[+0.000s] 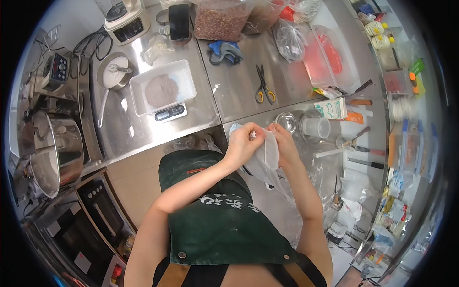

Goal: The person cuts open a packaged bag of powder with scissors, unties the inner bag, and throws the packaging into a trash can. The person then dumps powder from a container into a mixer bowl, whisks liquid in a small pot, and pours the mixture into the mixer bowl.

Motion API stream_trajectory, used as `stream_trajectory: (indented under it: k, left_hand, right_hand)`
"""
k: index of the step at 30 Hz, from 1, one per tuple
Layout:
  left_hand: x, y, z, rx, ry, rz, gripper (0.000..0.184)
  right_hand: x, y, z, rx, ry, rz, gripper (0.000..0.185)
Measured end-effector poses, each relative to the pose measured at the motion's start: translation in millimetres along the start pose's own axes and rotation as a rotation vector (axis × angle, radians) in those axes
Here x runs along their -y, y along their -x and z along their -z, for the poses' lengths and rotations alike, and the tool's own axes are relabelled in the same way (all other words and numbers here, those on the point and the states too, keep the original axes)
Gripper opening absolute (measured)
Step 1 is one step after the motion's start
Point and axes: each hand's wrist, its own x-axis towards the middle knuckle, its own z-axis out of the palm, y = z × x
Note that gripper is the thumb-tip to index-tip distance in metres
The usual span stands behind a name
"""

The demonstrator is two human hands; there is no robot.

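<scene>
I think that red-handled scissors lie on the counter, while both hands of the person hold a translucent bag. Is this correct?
Not entirely: the head view shows yellow-handled scissors, not red-handled. They do lie on the counter, while the left hand and right hand hold a translucent bag.

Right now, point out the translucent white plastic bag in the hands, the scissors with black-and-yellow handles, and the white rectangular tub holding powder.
Translucent white plastic bag (268, 152): head view, on its hanging middle.
Scissors (263, 87): head view, near the pivot.
White rectangular tub (135, 98): head view, on its left wall.
</scene>
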Motion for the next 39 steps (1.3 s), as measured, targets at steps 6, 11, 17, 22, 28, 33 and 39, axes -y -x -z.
stream_trajectory:
  k: [6, 11, 17, 22, 28, 33, 39]
  left_hand:
    - [-15.1, 19.9, 8.9, 0.075, -0.037, -0.031, 0.012]
    - [-6.4, 26.2, 10.4, -0.045, -0.047, -0.064, 0.012]
    - [3.6, 20.3, 17.1, -0.004, -0.006, 0.107, 0.016]
    - [-11.2, 15.6, 13.7, -0.062, -0.039, -0.016, 0.019]
    - [-2.7, 7.7, 13.4, -0.005, 0.039, 0.027, 0.018]
    - [-6.4, 11.4, 11.9, -0.021, -0.021, -0.024, 0.019]
    - [-7.7, 8.4, 8.8, -0.029, -0.133, -0.093, 0.018]
  right_hand:
    - [-8.3, -2.0, 6.0, 0.057, -0.071, 0.009, 0.013]
    - [-5.8, 8.7, -12.4, 0.028, -0.017, 0.201, 0.012]
    - [13.5, 35.9, -30.0, 0.030, 0.366, 0.527, 0.014]
    - [28.4, 67.4, -56.4, -0.157, 0.758, 0.761, 0.025]
    - [40.6, 54.8, -17.4, -0.116, 1.204, 0.325, 0.024]
    - [32.1, 37.0, 2.2, -0.017, 0.786, 0.231, 0.025]
    - [24.4, 30.8, 12.7, -0.060, 0.829, 0.302, 0.019]
